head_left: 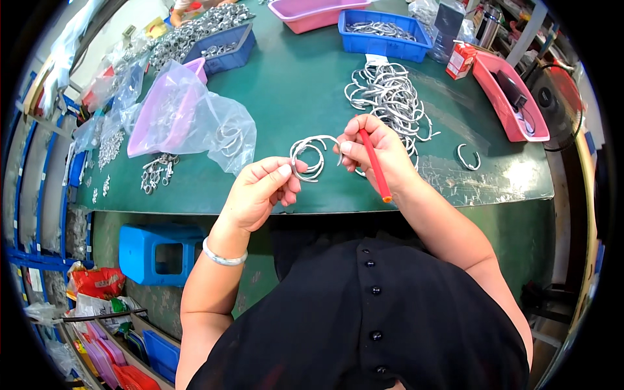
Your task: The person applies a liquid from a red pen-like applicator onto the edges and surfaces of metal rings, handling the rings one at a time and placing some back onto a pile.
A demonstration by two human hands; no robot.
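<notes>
My left hand (260, 185) pinches a few silver open bangles (311, 179) between thumb and fingers, just above the table's near edge. My right hand (383, 156) has thumb and index finger closed at the right side of these bangles, on what looks like an end of one. A red pencil-like stick (375, 164) is also held in that hand, slanting down across the fingers. Behind the right hand lies a heap of similar silver bangles (387, 91), partly hidden by it. One loose C-shaped bangle (459, 155) rests on the table farther right.
The green table (292, 78) carries a blue bin (387, 49) of bangles and a pink tray (509, 97) at right. At left are a plastic bag (227, 133) over a pink basin, small ring pieces (156, 172) and another blue bin (227, 55). A blue stool (146, 260) stands below.
</notes>
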